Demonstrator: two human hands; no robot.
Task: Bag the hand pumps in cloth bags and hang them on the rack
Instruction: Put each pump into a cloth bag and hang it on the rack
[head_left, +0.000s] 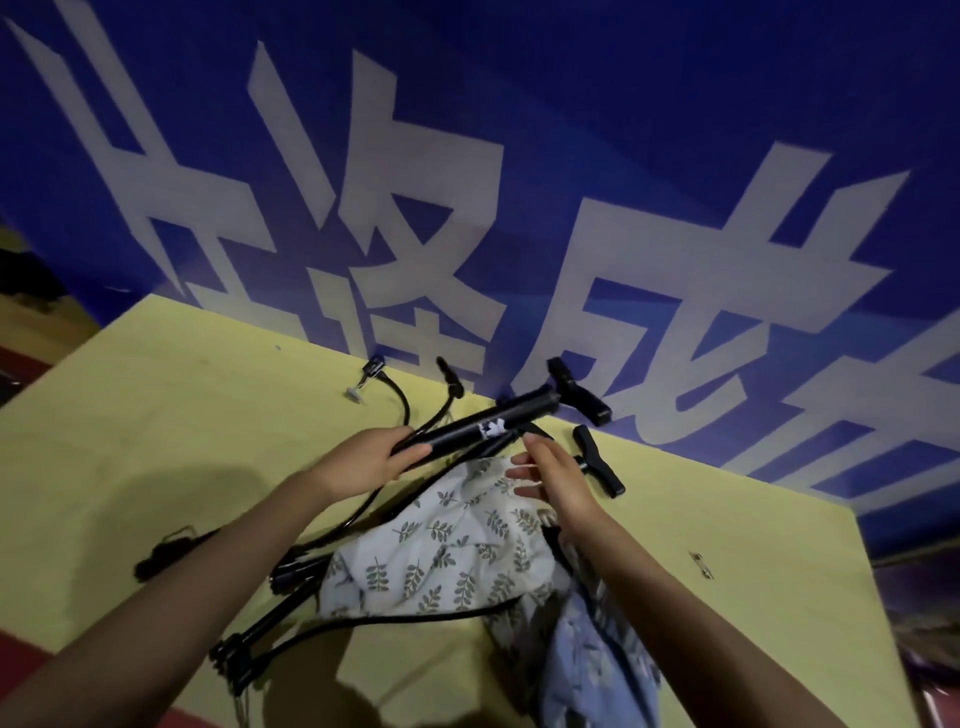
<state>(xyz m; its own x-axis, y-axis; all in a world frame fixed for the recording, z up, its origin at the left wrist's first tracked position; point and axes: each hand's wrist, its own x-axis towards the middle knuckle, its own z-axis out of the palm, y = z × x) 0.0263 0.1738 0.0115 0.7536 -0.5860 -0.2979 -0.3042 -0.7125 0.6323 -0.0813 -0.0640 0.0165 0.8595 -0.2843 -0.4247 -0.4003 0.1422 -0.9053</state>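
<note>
My left hand (363, 460) grips the lower end of a black hand pump (498, 423) and holds it slanted above the yellow table (156, 415), its T-handle (576, 397) pointing to the far right. My right hand (553, 475) hovers with straight fingers just above a white cloth bag with a leaf print (441, 545), beside the pump barrel. A second pump's T-handle (600, 462) sticks out behind my right hand. More black pumps (270, 618) and hoses (400, 400) lie around the bag.
A bluish leaf-print cloth bag (587, 660) hangs over the table's near edge under my right forearm. A blue banner with large white characters (519, 182) stands right behind the table. A small metal piece (701, 565) lies at the table's right side.
</note>
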